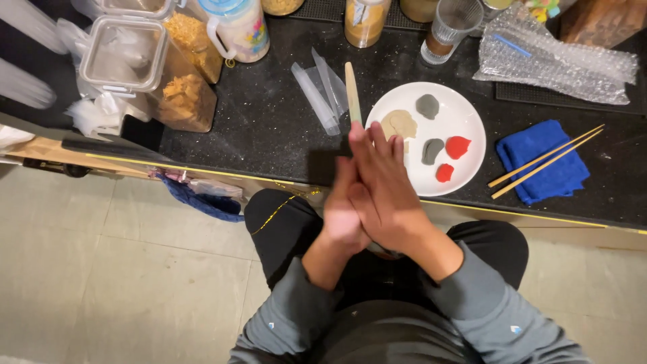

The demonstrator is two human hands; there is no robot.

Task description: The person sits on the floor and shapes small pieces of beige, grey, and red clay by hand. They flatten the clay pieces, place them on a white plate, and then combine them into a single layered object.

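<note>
Palms flat around wooden stick

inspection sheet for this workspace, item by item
surface: black speckled counter, dusty in places
job's things: wooden stick pressed between the palms, its top sticking out above the fingertips; white plate with grey, tan and red clay lumps
clutter: blue cloth with two chopsticks across it, bubble wrap, clear plastic strips, food containers, glass
grippers: left hand and right hand flat together around the stick
cables: nothing seen
surroundings: pale tiled floor, blue cloth hanging off counter edge
</note>
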